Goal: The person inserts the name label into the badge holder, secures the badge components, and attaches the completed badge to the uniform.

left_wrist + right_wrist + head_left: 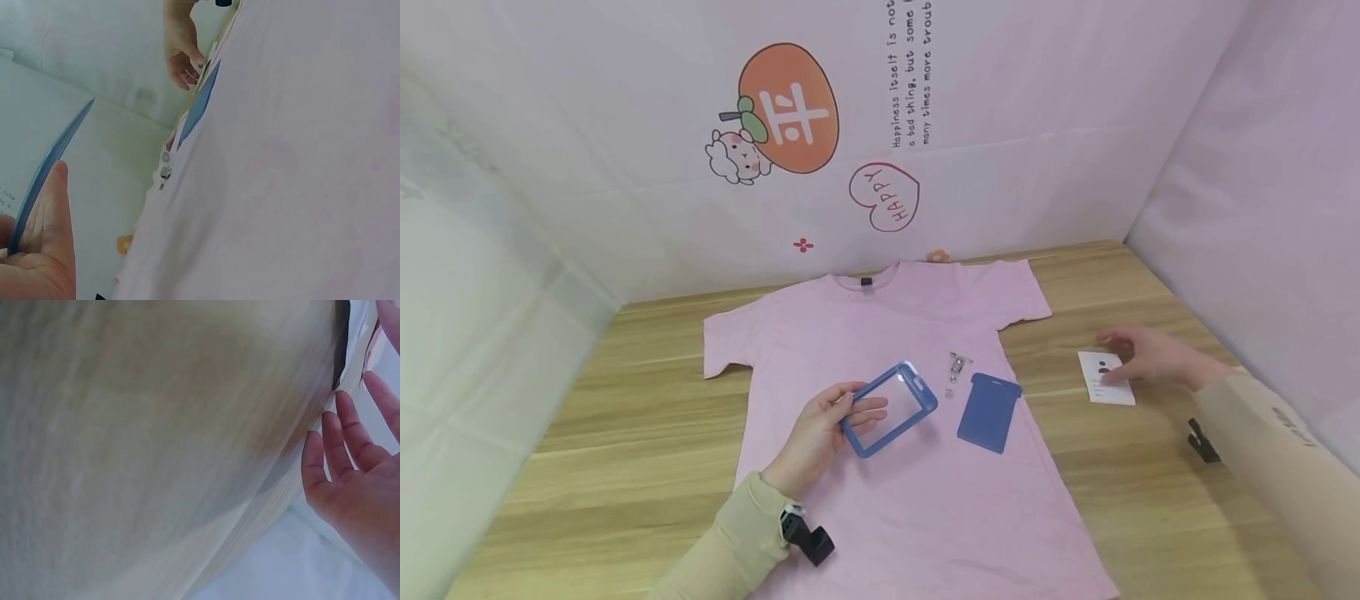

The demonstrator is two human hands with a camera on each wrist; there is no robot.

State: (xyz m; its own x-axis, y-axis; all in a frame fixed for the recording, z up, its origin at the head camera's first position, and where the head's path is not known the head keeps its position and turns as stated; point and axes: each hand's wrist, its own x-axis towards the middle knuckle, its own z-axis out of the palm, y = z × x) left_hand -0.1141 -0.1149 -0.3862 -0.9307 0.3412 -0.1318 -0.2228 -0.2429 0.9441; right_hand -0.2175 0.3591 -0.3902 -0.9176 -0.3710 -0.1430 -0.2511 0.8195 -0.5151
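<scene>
My left hand (820,429) holds a blue-rimmed clear badge holder (895,435) above the pink T-shirt (880,333), thumb in front and fingers behind its window. Edge-on, that badge holder (47,165) tilts upward in the left wrist view. A flat blue badge cover (988,412) and a small metal clip (957,365) lie on the shirt to its right. Off the shirt's right side, my right hand (1153,358) reaches over a white printed card (1108,392), its fingertips overlapping the card. In the right wrist view, that hand's fingers (334,447) are spread and gently bent.
The shirt lies flat on a wood-grain table (625,417), collar toward the back. White cloth walls (1037,125) with printed pictures and text enclose the back and both sides. A black camera mount (808,537) is strapped on the left wrist.
</scene>
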